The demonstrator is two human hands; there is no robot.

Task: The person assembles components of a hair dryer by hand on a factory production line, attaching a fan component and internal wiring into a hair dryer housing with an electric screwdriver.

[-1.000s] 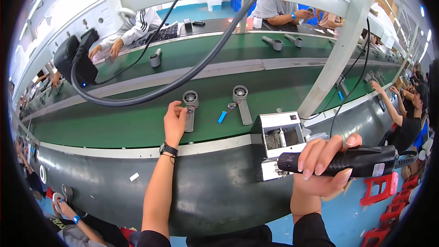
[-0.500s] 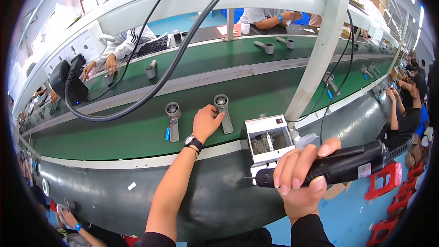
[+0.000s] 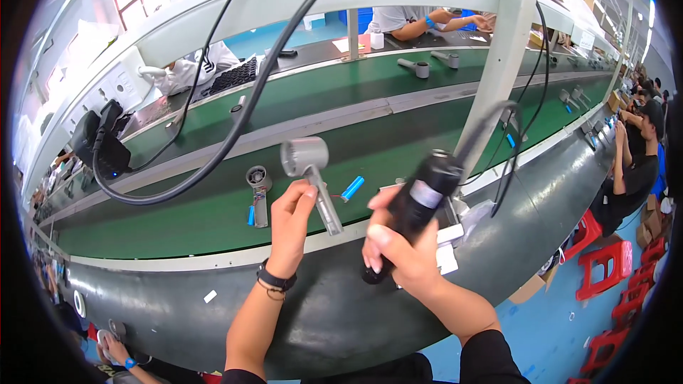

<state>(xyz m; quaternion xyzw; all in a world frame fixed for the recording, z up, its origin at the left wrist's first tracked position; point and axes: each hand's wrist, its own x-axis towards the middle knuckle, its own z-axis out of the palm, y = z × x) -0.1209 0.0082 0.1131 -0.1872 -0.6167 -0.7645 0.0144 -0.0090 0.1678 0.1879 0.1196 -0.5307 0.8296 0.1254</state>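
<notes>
A: Two hands, two things. Start at the left of the frame.

B: Far left, a black box [image 3: 103,144] hangs from a thick black cable [image 3: 235,128]. Then the green conveyor belt [image 3: 178,220], with a second grey fan unit [image 3: 257,192] lying flat on it, left of centre.

A: And your left hand?

B: My left hand [image 3: 292,224] sits just below frame centre, fingers closed around the lower handle of a grey handheld fan body [image 3: 307,174], which I hold up off the belt, round head uppermost and tilted left.

A: How does it handle?

B: I judge it light and stiff, a hard plastic shell, rather smooth. The handle is the place to take it; the open head looks easier to crack or mark. Thin wires seem to trail near the handle, so I would keep my fingers off those.

A: Further right?

B: A small blue cylindrical cell [image 3: 352,188] lies on the belt. Then my right hand [image 3: 398,249], wrapped tight round a black electric screwdriver [image 3: 416,210], tip pointing up and away, cord rising past the white post [image 3: 498,64]. Red stools [image 3: 605,270] stand lower right.
</notes>
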